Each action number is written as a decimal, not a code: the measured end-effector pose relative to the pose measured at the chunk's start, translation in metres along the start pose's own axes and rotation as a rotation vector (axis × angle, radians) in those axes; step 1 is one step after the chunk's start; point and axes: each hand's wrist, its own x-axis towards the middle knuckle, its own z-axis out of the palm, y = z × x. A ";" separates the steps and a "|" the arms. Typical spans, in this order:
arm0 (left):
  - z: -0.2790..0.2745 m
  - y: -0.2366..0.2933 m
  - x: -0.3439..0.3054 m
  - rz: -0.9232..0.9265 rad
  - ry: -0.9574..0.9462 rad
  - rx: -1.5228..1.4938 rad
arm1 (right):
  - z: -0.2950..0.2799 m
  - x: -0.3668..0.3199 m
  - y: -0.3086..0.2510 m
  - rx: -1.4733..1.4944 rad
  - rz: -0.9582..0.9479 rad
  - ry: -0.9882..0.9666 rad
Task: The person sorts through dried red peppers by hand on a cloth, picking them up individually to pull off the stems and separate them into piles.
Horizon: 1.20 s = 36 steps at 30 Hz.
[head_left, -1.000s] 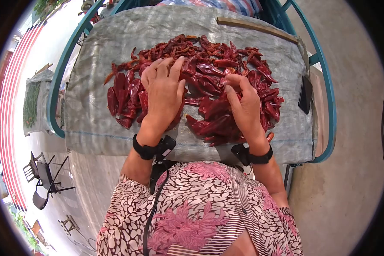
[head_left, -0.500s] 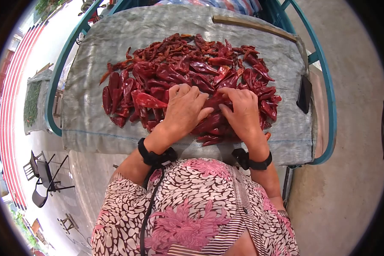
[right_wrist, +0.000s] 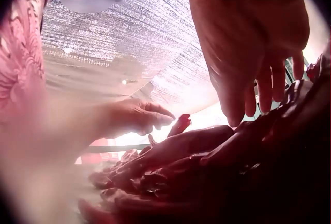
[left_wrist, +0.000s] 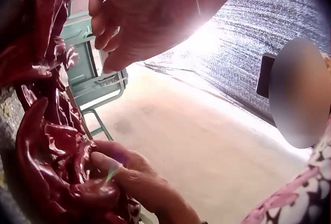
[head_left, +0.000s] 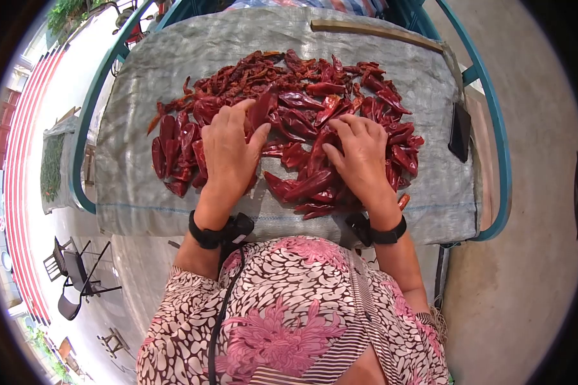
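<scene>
Many glossy dark-red dried chili peppers (head_left: pixel 295 122) lie piled on a grey woven sheet (head_left: pixel 135 128). My left hand (head_left: pixel 228 151) is over the left part of the pile, fingers loosely bent. One red chili pepper (head_left: pixel 262 108) stands just past its fingertips. The left wrist view shows no pepper between that hand's fingers (left_wrist: pixel 103 27) and thumb. In the right wrist view, the left hand (right_wrist: pixel 137 120) has a pepper (right_wrist: pixel 180 125) just beyond its fingertips. My right hand (head_left: pixel 363 154) rests on the near right peppers, its fingers (right_wrist: pixel 264 87) fairly straight with the tips at the pile.
Smaller, wrinkled peppers (head_left: pixel 237 77) spread along the pile's far side. A black phone (head_left: pixel 459 131) lies at the sheet's right, and a wooden strip (head_left: pixel 376 33) along its far edge. Blue-green metal rails (head_left: pixel 498 147) frame both sides. Chairs (head_left: pixel 77 273) stand on the floor to the left.
The left hand swung right beside the right hand, then moved back left and away from it. The right hand stayed over the near right peppers, shifting slightly. A pepper now stands by the left fingertips.
</scene>
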 end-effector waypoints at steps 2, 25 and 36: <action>0.006 -0.002 -0.002 0.048 -0.144 -0.221 | 0.003 0.000 0.001 0.017 0.011 -0.029; 0.004 0.002 0.006 -0.012 -0.007 -0.324 | -0.034 -0.025 -0.016 0.175 -0.143 -0.350; -0.004 0.018 -0.016 0.329 -0.618 -0.315 | -0.047 -0.007 -0.028 0.615 0.106 -0.397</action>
